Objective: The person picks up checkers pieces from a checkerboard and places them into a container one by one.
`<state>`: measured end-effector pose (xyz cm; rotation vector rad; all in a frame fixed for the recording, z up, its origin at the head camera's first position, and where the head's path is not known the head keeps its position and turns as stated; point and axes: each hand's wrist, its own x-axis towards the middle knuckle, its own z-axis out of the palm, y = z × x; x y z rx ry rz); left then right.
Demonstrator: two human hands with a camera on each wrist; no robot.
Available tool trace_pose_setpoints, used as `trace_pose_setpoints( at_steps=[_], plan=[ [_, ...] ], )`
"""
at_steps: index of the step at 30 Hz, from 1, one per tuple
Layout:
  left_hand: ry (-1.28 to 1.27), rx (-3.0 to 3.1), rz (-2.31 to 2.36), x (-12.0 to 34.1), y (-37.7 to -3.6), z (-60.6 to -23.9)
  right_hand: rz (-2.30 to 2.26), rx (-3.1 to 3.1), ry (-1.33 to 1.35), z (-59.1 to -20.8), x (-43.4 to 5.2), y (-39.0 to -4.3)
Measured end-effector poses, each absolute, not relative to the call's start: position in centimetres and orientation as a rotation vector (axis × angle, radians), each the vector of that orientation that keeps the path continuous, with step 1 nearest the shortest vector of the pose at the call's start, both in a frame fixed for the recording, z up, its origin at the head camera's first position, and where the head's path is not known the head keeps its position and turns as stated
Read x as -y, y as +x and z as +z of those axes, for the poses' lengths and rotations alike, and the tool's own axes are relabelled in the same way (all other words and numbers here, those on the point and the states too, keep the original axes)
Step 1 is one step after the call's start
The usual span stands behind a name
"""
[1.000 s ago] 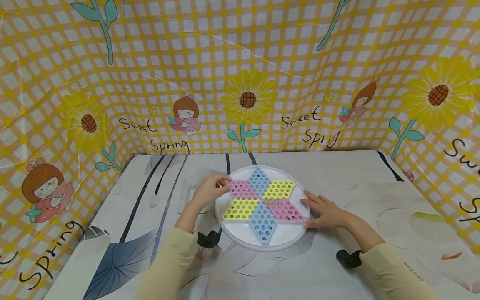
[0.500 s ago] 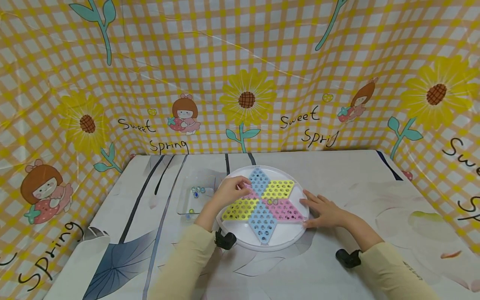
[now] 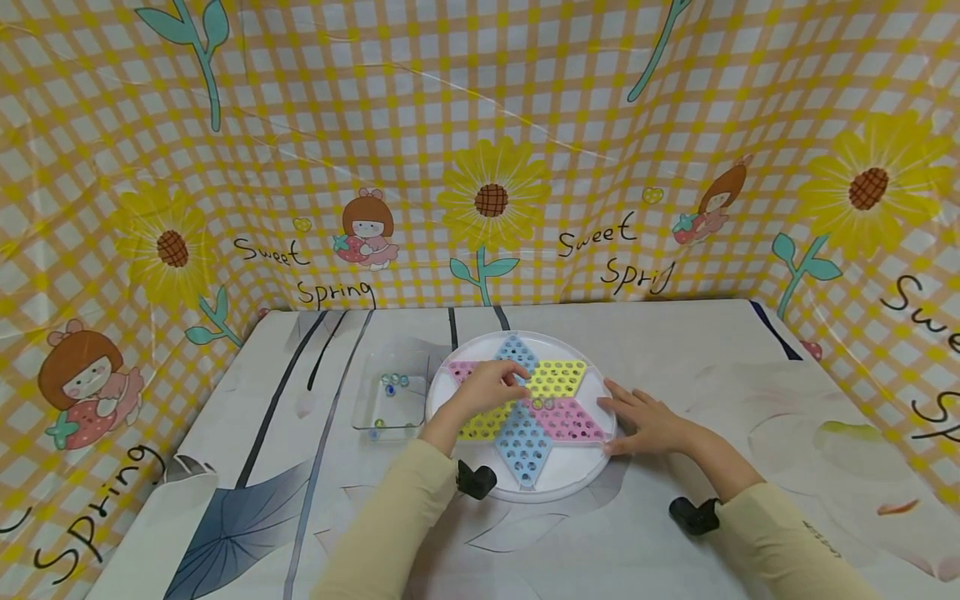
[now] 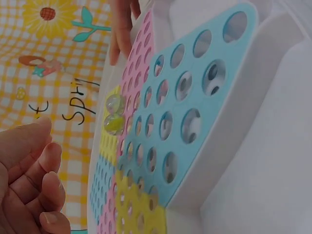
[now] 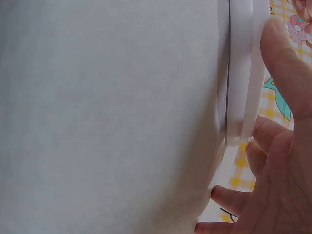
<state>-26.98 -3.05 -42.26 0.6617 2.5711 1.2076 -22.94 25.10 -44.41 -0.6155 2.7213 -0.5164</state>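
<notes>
My left hand (image 3: 491, 390) is over the round white Chinese checkers board (image 3: 480, 479), left of its middle. Its fingers are curled with the thumb close to the index finger in the left wrist view; I cannot tell whether something small is between them. Two clear marbles with yellow-green inside, the nearer a greenish marble (image 4: 114, 124), sit near the centre of the star of pink, yellow and blue holed sections. My right hand (image 3: 648, 421) rests at the board's right side, fingers spread, with its thumb (image 5: 280, 56) along the white rim.
Left of the board stands a clear plastic box (image 3: 362, 400) with several glass marbles (image 3: 390, 389) in it. Under everything lies a white printed table cover (image 3: 675, 342). A yellow checked cloth (image 3: 420, 108) with sunflowers hangs behind and around the table.
My left hand has moved right from beside the clear box to over the board's middle, uncovering the marbles in the box. The right hand stays at the board's right rim.
</notes>
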Motion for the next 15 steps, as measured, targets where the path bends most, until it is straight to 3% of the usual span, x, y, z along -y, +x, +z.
trace_pose_setpoints(
  at_steps=[15],
  plan=[
    [0.574,-2.562,1.091,1.3,-26.8,-43.0,-0.524,-2.726,-0.626,-44.5,-25.1,-22.9]
  ],
)
